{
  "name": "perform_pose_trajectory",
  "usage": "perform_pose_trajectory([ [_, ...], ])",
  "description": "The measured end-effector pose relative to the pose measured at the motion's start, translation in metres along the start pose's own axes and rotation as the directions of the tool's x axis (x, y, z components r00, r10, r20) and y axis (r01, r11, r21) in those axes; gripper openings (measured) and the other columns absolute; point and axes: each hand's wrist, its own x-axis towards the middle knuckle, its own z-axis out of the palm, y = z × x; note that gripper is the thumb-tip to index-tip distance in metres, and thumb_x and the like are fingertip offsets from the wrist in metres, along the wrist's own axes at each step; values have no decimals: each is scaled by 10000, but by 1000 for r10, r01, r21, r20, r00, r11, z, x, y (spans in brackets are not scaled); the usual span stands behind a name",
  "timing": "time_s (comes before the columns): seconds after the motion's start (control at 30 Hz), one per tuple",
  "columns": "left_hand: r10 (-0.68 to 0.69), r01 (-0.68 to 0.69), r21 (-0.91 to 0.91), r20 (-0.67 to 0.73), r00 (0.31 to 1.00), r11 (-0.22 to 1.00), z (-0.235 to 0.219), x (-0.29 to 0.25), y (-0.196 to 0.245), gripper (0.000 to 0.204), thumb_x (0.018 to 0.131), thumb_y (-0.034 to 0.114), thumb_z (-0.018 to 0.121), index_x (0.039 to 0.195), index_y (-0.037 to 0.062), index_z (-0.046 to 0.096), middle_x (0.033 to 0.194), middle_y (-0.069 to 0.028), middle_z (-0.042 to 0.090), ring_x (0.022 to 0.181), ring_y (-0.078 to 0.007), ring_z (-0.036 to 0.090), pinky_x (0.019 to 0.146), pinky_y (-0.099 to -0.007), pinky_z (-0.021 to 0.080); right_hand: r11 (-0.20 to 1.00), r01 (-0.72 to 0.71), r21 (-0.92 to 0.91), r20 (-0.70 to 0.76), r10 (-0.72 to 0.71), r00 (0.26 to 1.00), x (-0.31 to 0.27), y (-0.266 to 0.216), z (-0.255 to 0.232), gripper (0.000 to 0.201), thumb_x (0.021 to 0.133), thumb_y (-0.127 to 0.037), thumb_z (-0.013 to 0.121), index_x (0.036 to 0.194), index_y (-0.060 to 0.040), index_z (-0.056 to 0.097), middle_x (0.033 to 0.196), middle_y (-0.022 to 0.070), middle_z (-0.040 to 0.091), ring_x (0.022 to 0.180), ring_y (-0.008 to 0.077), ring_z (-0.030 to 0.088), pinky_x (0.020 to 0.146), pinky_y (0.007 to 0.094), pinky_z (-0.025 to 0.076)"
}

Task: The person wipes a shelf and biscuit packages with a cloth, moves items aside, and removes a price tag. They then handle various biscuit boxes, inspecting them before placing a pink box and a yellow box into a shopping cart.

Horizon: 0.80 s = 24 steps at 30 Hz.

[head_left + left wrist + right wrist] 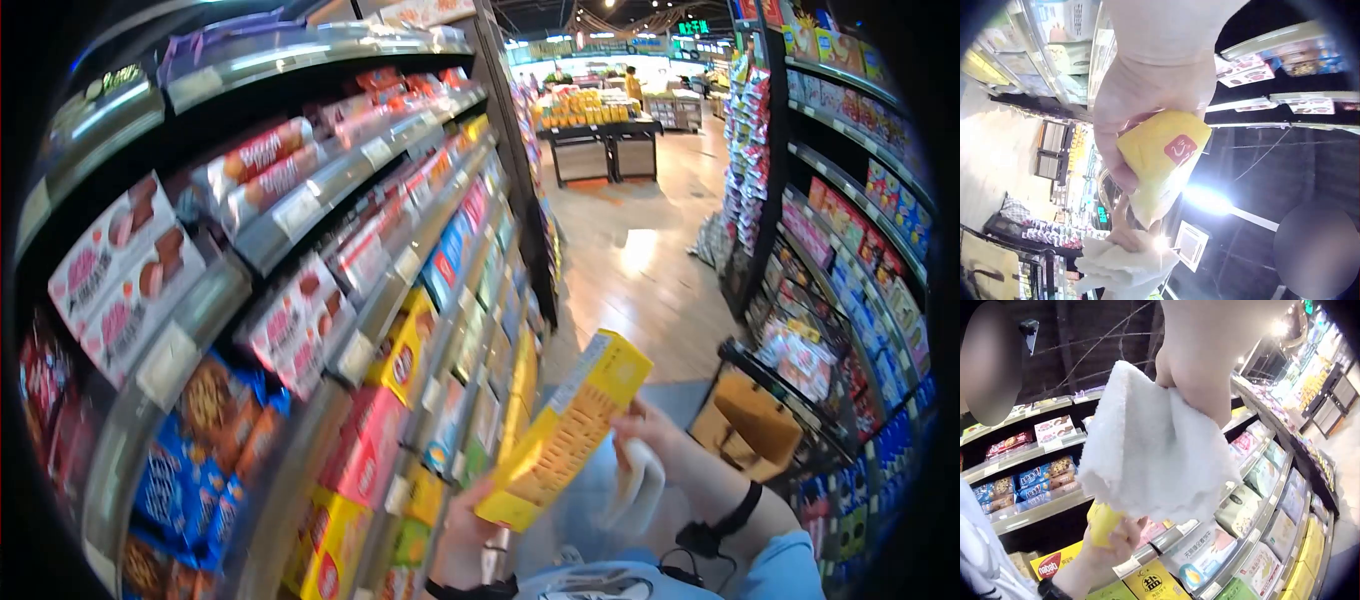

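Observation:
A long yellow biscuit box is held tilted in front of the body, its upper end leaning right in the head view. My left hand grips the lower end; the left wrist view shows its fingers curled round the box, near a red logo. My right hand is at the upper end, fingers right at the box's edge, with a white cloth hanging from its grip. In the right wrist view the cloth covers most of that hand's fingers and part of the box.
Shelves of packaged biscuits rise on the left, with blue cookie packs and yellow and pink boxes. At the right stands a black cart carrying a brown paper bag, beside more shelves. An aisle floor leads to a display stand.

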Motion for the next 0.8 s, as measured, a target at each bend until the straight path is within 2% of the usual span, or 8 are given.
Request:
perform_pose_trajectory([
  [0.03, -19, 82, -171, 341, 940, 982, -33, 31, -5, 655, 893, 337, 554, 1435, 10, 385, 1343, -151, 542, 1152, -292, 583, 907, -421, 501, 1000, -14, 8, 56, 14, 998, 14, 7, 3, 740, 833, -175, 740, 1434, -40, 330, 1244, 98, 564, 1003, 157, 572, 830, 291, 484],
  [0.37, 449, -452, 394, 106, 887, 800, 29, 144, 57, 721, 836, 4, 646, 1472, 49, 310, 1437, -133, 422, 1314, -212, 417, 1056, -338, 349, 853, 312, -418, 382, -147, 913, 187, -73, -28, 712, 830, -210, 759, 1409, -97, 361, 1301, 115, 542, 1154, 242, 570, 929, 346, 473],
  [0.47, 681, -294, 951, 276, 679, -93, 38, 182, 88, 927, 688, 15, 794, 1473, 48, 301, 1509, -217, 216, 1301, -377, 414, 1070, -431, 392, 287, 488, -824, 501, -33, 865, 237, -127, -44, 608, 821, -223, 738, 1334, -141, 422, 1220, 117, 566, 1017, 301, 636, 825, 368, 519],
  [0.5, 809, -706, 604, 164, 564, 370, 48, 210, 86, 985, 669, -37, 767, 1498, 62, 244, 1535, -185, 147, 1307, -352, 411, 1081, -419, 388, 117, 548, -828, 552, -1, 834, 256, -137, -51, 556, 820, -228, 717, 1297, -147, 441, 1158, 118, 567, 947, 327, 639, 769, 391, 526],
  [0.53, 736, -620, 649, 135, 663, 440, 52, 229, 100, 934, 670, 18, 814, 1462, 47, 321, 1524, -165, 206, 1315, -327, 403, 1040, -406, 429, -55, 594, -802, 593, 38, 804, 276, -149, -60, 506, 819, -233, 696, 1259, -154, 459, 1097, 119, 568, 876, 353, 642, 713, 414, 533],
  [0.6, 624, -340, 892, 452, 638, -299, 93, 261, 135, 864, 668, 87, 859, 1404, 35, 409, 1441, -165, 376, 1259, -290, 474, 984, -390, 470, -113, 663, -740, 666, 15, 745, 317, -165, -86, 451, 837, -233, 655, 1239, -155, 467, 1021, 105, 560, 828, 346, 642, 656, 454, 525],
  [0.63, 624, -364, 927, 229, 747, 95, 81, 291, 132, 765, 675, 137, 877, 1326, 30, 488, 1265, -151, 559, 1145, -238, 572, 929, -362, 499, -140, 655, -742, 661, 9, 750, 336, -176, -98, 445, 837, -222, 653, 1236, -161, 465, 1032, 103, 558, 816, 345, 645, 650, 453, 527],
  [0.8, 574, -207, 976, 132, 808, 67, 152, 403, 174, 623, 708, 95, 851, 1250, 49, 546, 1128, -92, 637, 1031, -178, 627, 894, -330, 508, -279, 549, -788, 568, 19, 823, 412, -244, -148, 467, 829, -195, 657, 1247, -179, 448, 1112, 113, 542, 782, 348, 669, 605, 445, 539],
])
